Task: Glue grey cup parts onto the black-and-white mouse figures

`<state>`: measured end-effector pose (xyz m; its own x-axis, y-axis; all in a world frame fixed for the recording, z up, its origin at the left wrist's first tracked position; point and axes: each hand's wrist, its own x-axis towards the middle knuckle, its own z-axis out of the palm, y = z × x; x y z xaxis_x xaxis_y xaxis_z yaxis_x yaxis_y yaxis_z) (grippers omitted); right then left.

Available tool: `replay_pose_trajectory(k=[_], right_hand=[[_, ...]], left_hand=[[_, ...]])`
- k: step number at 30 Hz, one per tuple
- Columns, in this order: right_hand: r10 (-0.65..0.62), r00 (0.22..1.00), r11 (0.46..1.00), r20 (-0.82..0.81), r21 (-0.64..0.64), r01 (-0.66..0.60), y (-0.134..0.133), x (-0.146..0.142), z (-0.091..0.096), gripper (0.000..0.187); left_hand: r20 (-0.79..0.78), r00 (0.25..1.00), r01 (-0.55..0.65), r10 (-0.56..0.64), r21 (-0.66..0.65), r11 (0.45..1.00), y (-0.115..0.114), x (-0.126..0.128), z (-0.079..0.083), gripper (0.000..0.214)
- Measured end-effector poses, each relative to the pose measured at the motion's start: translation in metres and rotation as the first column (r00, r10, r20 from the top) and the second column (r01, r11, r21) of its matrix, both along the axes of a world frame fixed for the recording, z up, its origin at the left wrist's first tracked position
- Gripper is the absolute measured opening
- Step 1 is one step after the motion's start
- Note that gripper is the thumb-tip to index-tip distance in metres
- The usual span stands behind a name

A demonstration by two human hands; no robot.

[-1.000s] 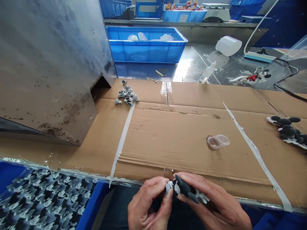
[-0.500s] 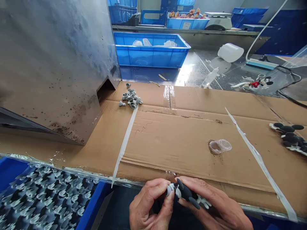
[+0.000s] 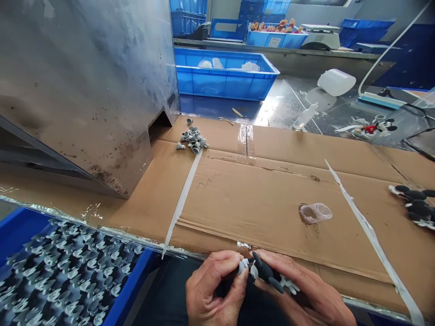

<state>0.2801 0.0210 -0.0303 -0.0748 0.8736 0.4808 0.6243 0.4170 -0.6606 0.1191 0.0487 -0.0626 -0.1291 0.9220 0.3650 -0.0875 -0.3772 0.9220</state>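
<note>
My left hand pinches a small grey-white part between thumb and fingertips. In my right hand is a black mouse figurine with round ears and a white hand piece, its ears towards my left hand. The small part meets the figurine's near end; whether they are joined I cannot tell. Both hands are at the cardboard's front edge. On the cardboard lie a pile of small grey cup-shaped parts, and a small clear plastic cup on its side.
A blue crate at lower left holds rows of similar grey, black and white parts. A metal housing rises at left. More black mouse pieces lie at right. Behind are a blue bin, a squeeze bottle and a red-and-black mouse figurine.
The camera view has turned slightly, so the table and its objects appear shifted to the right. Both hands keep the same hold, with almost no visible movement.
</note>
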Motion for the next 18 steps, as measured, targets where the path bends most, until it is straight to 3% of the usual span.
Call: replay_pose_trajectory(k=[18], right_hand=[[0.004, 1.0, 1.0, -0.01, 0.003, -0.004, 0.0005, 0.0005, -0.0019, 0.038]], left_hand=[[-0.007, 1.0, 0.025, -0.025, 0.049, 0.998, 0.0029, -0.0015, -0.001, 0.02]])
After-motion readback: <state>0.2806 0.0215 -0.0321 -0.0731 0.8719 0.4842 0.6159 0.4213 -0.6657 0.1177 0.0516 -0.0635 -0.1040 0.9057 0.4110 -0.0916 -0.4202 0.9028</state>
